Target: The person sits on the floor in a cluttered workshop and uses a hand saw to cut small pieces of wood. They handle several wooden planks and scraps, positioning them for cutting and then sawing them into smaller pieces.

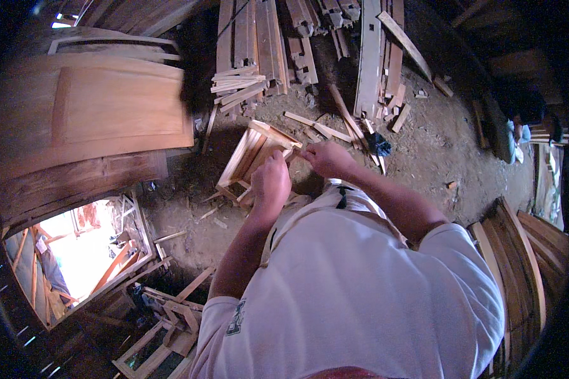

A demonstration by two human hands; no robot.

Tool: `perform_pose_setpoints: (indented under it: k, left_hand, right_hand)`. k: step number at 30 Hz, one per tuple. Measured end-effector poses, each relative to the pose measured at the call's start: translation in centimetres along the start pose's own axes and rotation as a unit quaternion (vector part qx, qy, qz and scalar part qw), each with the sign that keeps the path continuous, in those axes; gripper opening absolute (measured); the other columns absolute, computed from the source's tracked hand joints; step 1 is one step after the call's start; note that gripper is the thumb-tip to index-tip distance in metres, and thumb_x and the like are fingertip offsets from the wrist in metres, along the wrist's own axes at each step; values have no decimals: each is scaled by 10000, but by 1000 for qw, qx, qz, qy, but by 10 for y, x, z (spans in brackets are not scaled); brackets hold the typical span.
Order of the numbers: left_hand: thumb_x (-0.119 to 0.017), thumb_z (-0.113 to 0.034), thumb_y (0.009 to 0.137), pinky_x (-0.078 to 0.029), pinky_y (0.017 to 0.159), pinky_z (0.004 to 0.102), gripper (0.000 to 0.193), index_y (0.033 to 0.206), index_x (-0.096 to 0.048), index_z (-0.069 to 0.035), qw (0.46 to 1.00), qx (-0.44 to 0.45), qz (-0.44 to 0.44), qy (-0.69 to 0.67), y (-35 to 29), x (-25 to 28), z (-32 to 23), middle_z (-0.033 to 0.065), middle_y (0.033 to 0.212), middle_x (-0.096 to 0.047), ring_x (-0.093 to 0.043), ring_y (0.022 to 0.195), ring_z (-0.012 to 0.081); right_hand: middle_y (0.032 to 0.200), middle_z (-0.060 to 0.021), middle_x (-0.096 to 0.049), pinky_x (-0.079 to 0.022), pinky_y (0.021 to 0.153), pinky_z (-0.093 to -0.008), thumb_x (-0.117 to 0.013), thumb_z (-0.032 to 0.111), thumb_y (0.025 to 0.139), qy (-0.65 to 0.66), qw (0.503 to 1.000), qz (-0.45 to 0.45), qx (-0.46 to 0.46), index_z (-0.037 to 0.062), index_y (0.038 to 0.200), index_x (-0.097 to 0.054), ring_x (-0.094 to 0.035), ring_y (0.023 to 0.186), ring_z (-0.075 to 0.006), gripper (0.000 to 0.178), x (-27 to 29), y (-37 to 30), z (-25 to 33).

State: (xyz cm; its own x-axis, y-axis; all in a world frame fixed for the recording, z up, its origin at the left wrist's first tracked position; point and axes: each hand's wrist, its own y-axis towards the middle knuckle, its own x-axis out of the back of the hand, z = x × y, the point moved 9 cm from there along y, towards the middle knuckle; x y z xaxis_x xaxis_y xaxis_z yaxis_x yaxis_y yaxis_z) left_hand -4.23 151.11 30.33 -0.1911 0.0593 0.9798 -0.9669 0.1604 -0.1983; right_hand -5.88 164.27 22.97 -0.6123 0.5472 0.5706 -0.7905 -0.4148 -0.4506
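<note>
A small wooden stool-like frame with slatted boards stands tilted on the dirt floor ahead of me. My left hand is closed in front of its right side, fingers curled over what looks like a thin pale strip. Just to the right, my right hand is closed too, its fingertips pinched near the frame's far right corner. A small pale bit shows between the two hands. What exactly each hand grips is too small and partly covered by the fingers.
Stacked planks and loose offcuts lie beyond the frame. A long pale board leads away from me, with a dark cloth-like lump nearer. A panelled wooden door is at left; curved boards stand at right.
</note>
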Motion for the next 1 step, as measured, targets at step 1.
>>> perform_pose_setpoints:
  k: [1]
  left_hand:
    - [-643, -103, 895, -607, 689, 420, 170, 1042, -586, -40, 1000, 13, 4, 3, 3, -1, 3, 161, 921, -704, -744, 823, 345]
  right_hand:
    - [1211, -184, -702, -569, 864, -565, -446, 519, 1038, -52, 997, 53, 19, 88, 1308, -633, -723, 988, -360, 542, -7, 8, -1]
